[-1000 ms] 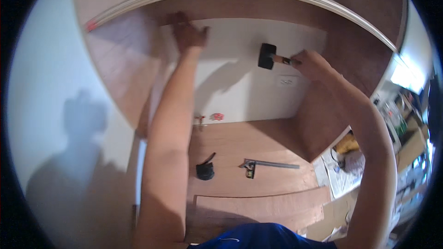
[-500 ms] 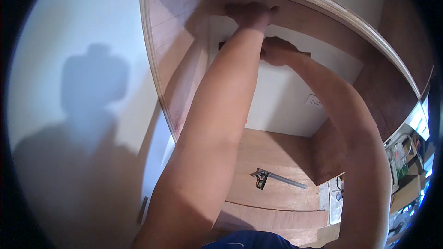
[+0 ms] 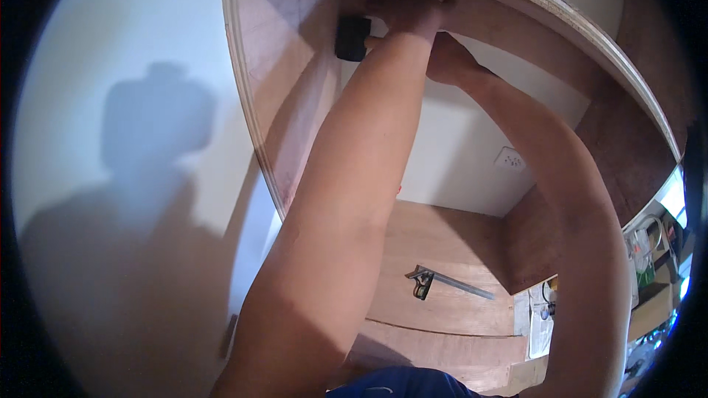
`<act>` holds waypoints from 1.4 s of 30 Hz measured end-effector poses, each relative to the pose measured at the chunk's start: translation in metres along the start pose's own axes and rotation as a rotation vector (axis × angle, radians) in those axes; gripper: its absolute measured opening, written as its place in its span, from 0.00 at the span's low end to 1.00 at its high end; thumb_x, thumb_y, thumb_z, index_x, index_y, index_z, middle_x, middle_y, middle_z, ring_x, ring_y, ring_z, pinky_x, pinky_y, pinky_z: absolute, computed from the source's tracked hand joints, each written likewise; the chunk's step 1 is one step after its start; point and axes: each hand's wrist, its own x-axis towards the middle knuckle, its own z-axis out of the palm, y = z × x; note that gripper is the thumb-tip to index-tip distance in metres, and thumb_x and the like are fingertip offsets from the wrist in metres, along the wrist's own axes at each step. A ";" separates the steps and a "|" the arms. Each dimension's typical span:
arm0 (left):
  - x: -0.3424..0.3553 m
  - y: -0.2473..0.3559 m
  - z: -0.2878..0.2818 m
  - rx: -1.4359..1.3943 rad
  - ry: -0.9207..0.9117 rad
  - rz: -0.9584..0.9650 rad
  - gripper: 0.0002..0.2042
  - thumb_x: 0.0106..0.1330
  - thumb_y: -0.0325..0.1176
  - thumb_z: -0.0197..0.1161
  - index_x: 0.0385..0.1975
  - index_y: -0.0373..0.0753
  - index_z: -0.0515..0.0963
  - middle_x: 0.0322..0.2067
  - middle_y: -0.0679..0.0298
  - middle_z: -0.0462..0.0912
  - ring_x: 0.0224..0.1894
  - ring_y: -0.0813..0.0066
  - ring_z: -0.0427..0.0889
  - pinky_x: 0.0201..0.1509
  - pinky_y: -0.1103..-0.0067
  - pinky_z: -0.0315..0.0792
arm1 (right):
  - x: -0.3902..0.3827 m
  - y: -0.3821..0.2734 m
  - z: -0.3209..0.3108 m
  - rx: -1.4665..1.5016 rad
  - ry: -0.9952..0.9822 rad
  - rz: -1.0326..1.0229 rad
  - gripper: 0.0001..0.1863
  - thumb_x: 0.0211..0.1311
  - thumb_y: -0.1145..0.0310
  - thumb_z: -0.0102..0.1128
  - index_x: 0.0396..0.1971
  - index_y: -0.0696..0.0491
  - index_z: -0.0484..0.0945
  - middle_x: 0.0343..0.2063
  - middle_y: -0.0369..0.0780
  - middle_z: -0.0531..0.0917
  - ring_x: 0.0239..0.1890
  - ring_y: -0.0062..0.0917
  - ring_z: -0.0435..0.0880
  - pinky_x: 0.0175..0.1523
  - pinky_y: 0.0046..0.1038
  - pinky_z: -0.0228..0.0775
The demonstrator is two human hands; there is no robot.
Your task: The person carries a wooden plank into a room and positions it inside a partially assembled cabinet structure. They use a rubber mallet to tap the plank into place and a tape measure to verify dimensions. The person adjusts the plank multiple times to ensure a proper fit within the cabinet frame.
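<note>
My left hand (image 3: 413, 11) is raised with fingers apart against the reddish plywood board (image 3: 531, 59) inside the upper part of the wooden cabinet. Just below it my right hand (image 3: 453, 59) grips a black-headed mallet (image 3: 352, 38) by its handle, which is partly hidden behind my left arm. The mallet's head is at the inner left side panel (image 3: 273, 74), near the corner under the board. The pale plywood front edge (image 3: 231, 29) curves across the top and down the left.
A combination square (image 3: 450, 280) lies on the plywood base, behind a loose strip (image 3: 450, 354). A socket (image 3: 510, 158) is on the white back wall. A white wall (image 3: 88, 118) bears my shadow at left. Cardboard (image 3: 649, 309) and assorted items crowd the right.
My view has swung leftward. My right hand and the mallet have moved left and up to beside my left hand, which stays raised at the board.
</note>
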 end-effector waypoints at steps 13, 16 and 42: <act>0.004 -0.007 -0.002 -0.022 -0.012 0.042 0.44 0.69 0.74 0.43 0.72 0.42 0.67 0.72 0.50 0.66 0.77 0.42 0.57 0.80 0.47 0.40 | -0.009 0.001 -0.011 -0.130 -0.050 0.035 0.20 0.76 0.54 0.50 0.51 0.50 0.86 0.49 0.48 0.87 0.54 0.45 0.85 0.64 0.49 0.74; 0.007 0.001 0.003 -0.042 -0.023 0.069 0.45 0.69 0.74 0.42 0.73 0.42 0.66 0.73 0.51 0.66 0.77 0.43 0.57 0.80 0.47 0.40 | -0.011 0.005 -0.005 0.052 0.063 0.085 0.21 0.75 0.53 0.51 0.49 0.51 0.87 0.49 0.46 0.87 0.54 0.44 0.85 0.64 0.48 0.74; 0.007 -0.027 0.037 0.277 0.196 0.183 0.50 0.66 0.75 0.50 0.60 0.22 0.75 0.61 0.32 0.75 0.68 0.33 0.70 0.75 0.42 0.47 | -0.317 0.225 -0.108 -0.042 0.015 0.889 0.19 0.70 0.54 0.61 0.49 0.53 0.86 0.37 0.47 0.87 0.41 0.36 0.85 0.49 0.36 0.75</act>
